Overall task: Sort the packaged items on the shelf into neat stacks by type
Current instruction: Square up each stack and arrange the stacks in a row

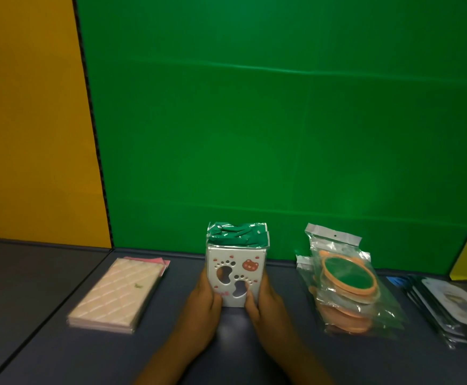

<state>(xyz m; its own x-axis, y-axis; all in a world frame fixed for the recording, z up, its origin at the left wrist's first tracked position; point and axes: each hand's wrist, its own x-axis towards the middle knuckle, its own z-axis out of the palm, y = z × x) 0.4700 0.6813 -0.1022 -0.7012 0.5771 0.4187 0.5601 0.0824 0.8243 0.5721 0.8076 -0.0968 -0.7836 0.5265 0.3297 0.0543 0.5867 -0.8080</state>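
Left hand (203, 297) and right hand (263, 298) grip the sides of the white paw-print cardboard packs (235, 273); bagged orange round lids (346, 279) lie to their right

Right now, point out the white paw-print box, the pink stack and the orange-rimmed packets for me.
white paw-print box (236, 273): head view, on its front face, between the cut-outs.
pink stack (115, 293): head view, middle of the top packet.
orange-rimmed packets (346, 276): head view, green centre of the top disc.

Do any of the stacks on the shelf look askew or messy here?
Yes. The stack of clear bags holding orange-rimmed round items is fanned out, bags skewed. The pink patterned flat packets lie square, except a pink corner poking out behind. Both hands grip the white paw-print box.
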